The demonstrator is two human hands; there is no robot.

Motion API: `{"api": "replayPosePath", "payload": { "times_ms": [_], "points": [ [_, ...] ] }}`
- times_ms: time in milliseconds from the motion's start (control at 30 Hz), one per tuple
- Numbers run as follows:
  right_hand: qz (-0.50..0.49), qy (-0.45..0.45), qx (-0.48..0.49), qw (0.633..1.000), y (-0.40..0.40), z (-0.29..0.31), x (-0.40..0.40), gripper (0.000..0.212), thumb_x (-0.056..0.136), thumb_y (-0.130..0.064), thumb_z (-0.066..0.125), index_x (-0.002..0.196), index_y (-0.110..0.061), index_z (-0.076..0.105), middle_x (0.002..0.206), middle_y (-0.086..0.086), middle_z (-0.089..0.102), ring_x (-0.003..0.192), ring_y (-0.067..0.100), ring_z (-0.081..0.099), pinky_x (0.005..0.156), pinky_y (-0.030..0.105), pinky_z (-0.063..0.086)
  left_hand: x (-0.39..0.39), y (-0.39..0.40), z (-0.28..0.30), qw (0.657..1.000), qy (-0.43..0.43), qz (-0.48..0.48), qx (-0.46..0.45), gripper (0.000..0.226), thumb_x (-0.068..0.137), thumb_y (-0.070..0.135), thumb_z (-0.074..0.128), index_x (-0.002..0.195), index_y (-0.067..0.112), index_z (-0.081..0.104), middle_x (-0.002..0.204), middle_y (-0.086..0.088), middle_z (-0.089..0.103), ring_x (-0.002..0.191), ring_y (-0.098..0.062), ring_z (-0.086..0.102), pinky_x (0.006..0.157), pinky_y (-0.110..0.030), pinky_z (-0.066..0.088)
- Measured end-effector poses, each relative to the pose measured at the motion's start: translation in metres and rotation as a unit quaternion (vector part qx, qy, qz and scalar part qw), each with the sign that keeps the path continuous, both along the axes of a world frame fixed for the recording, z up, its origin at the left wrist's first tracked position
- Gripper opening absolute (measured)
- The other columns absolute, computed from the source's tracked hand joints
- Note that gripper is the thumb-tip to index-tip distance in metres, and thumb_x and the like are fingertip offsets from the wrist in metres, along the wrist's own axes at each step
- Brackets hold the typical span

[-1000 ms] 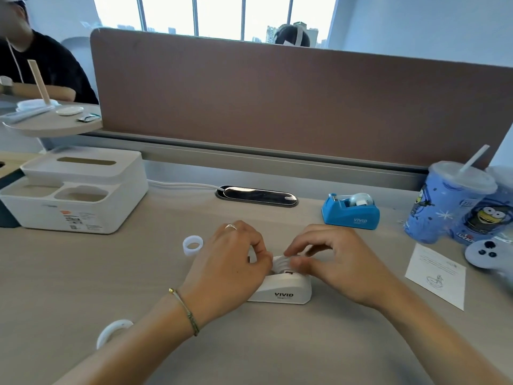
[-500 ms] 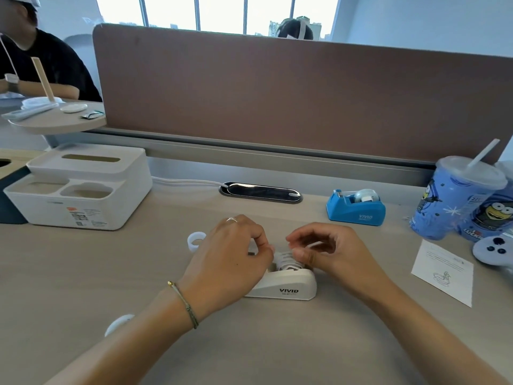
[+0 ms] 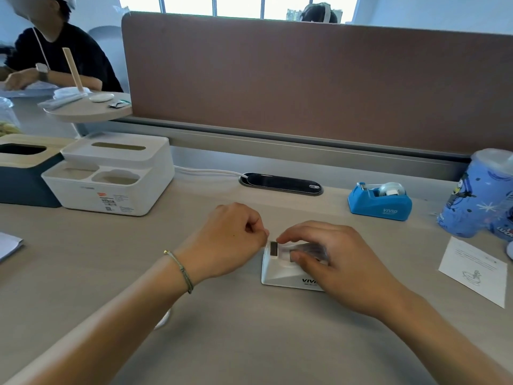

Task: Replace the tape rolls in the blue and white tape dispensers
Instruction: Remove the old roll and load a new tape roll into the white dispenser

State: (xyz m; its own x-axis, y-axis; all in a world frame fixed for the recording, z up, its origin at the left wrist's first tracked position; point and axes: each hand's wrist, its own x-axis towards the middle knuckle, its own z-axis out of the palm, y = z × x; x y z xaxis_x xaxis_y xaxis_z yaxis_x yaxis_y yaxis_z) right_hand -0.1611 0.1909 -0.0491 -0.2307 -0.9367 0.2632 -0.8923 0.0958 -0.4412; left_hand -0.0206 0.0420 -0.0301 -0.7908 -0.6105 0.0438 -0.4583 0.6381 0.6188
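The white tape dispenser point(image 3: 280, 272) sits mid-desk with its cutter end pointing left. My right hand point(image 3: 341, 265) lies over its rear half, thumb and fingers gripping the clear tape roll point(image 3: 308, 250) seated in it. My left hand point(image 3: 230, 243) is closed just left of the cutter, its fingertips pinched together on what looks like the tape's free end. The blue tape dispenser point(image 3: 380, 202) stands at the back right, apart from both hands, with a roll point(image 3: 391, 188) in it. A white ring point(image 3: 163, 319) shows partly under my left forearm.
A white organiser box point(image 3: 116, 173) and a dark tissue box point(image 3: 25, 173) stand at the back left. A blue cup point(image 3: 477, 195) and a paper card point(image 3: 474, 270) are on the right. The brown divider point(image 3: 305, 79) closes the back; a person sits far left.
My right hand has come down onto the roll in the white dispenser. My left hand has moved off the dispenser body to its cutter end. The small ring is now hidden behind my left hand.
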Motion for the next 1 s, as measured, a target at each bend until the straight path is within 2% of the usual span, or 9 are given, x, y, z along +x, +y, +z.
{"api": "replayPosePath", "payload": {
  "times_ms": [100,233,367,433,533,600,733,867,1000],
  "points": [
    [-0.011,0.009,0.011,1.0,0.0,0.0,0.0,0.026,0.095,-0.028,0.061,0.118,-0.04,0.067,0.117,-0.024,0.066,0.105,0.0,0.059,0.09,0.017,0.049,0.002,-0.002,0.0,1.0,-0.004,0.004,0.008,0.026,0.093,0.03,0.06,0.078,0.015,0.076,0.075,0.006,0.07,0.069,-0.009,0.061,0.058,-0.015,0.039],
    [-0.037,0.047,0.012,0.998,0.001,0.003,-0.006,0.021,0.093,-0.037,0.062,0.113,-0.037,0.069,0.117,-0.023,0.065,0.107,0.0,0.056,0.093,0.023,0.048,0.002,-0.001,-0.003,1.0,-0.028,0.01,-0.003,0.043,0.097,0.04,0.052,0.075,0.011,0.074,0.058,0.006,0.058,0.054,-0.008,0.051,0.052,-0.021,0.035],
    [-0.054,0.093,0.057,0.993,-0.003,0.0,-0.004,0.013,0.091,-0.042,0.06,0.1,-0.037,0.068,0.11,-0.022,0.063,0.104,0.003,0.054,0.089,0.027,0.049,0.002,-0.003,-0.005,1.0,-0.019,0.012,-0.014,0.034,0.095,0.038,0.057,0.076,0.014,0.073,0.064,0.005,0.058,0.059,-0.011,0.05,0.054,-0.022,0.036],
    [-0.074,0.03,0.044,0.996,-0.003,-0.002,-0.007,0.009,0.09,-0.04,0.062,0.093,-0.035,0.07,0.101,-0.022,0.066,0.097,0.003,0.058,0.086,0.026,0.05,0.002,-0.001,-0.005,1.0,-0.005,0.012,-0.014,0.03,0.094,0.036,0.058,0.077,0.016,0.072,0.066,0.005,0.06,0.058,-0.008,0.05,0.054,-0.02,0.034],
    [-0.113,-0.125,0.031,0.985,-0.002,-0.001,-0.015,0.012,0.089,-0.039,0.064,0.089,-0.033,0.074,0.092,-0.022,0.07,0.091,-0.003,0.062,0.083,0.022,0.051,0.0,0.002,-0.006,1.0,0.007,0.01,-0.015,0.026,0.094,0.036,0.059,0.078,0.02,0.072,0.068,0.007,0.063,0.058,-0.007,0.051,0.053,-0.017,0.033],
    [-0.109,-0.177,0.029,0.978,-0.002,-0.002,-0.019,0.01,0.09,-0.034,0.067,0.088,-0.032,0.076,0.091,-0.019,0.073,0.091,-0.006,0.063,0.082,0.019,0.052,-0.002,0.004,-0.008,1.0,0.016,0.009,-0.013,0.023,0.093,0.035,0.059,0.078,0.022,0.071,0.068,0.008,0.064,0.059,-0.006,0.053,0.054,-0.016,0.034],
    [-0.093,-0.229,0.023,0.969,-0.002,0.001,-0.027,0.012,0.088,-0.018,0.072,0.086,-0.028,0.078,0.089,-0.017,0.076,0.088,-0.003,0.067,0.075,0.01,0.053,-0.004,0.007,-0.012,0.999,0.037,0.007,-0.005,0.017,0.092,0.029,0.059,0.079,0.026,0.07,0.074,0.01,0.065,0.069,-0.006,0.057,0.059,-0.016,0.037],
    [-0.087,-0.249,0.043,0.964,0.0,0.003,-0.035,0.013,0.087,-0.015,0.073,0.089,-0.027,0.078,0.089,-0.018,0.076,0.089,-0.004,0.067,0.073,0.007,0.052,-0.009,0.012,-0.018,0.999,0.041,-0.011,-0.033,0.018,0.093,0.033,0.055,0.08,0.03,0.068,0.094,0.013,0.061,0.092,-0.007,0.056,0.08,-0.027,0.044],
    [-0.08,-0.266,0.064,0.959,0.002,0.005,-0.042,0.016,0.087,-0.013,0.074,0.091,-0.028,0.078,0.092,-0.018,0.076,0.092,-0.002,0.068,0.076,0.011,0.054,-0.014,0.017,-0.022,0.997,0.044,-0.042,-0.043,0.018,0.095,0.033,0.054,0.09,0.03,0.071,0.111,0.014,0.061,0.107,-0.006,0.052,0.083,-0.014,0.036]
  ]
}}
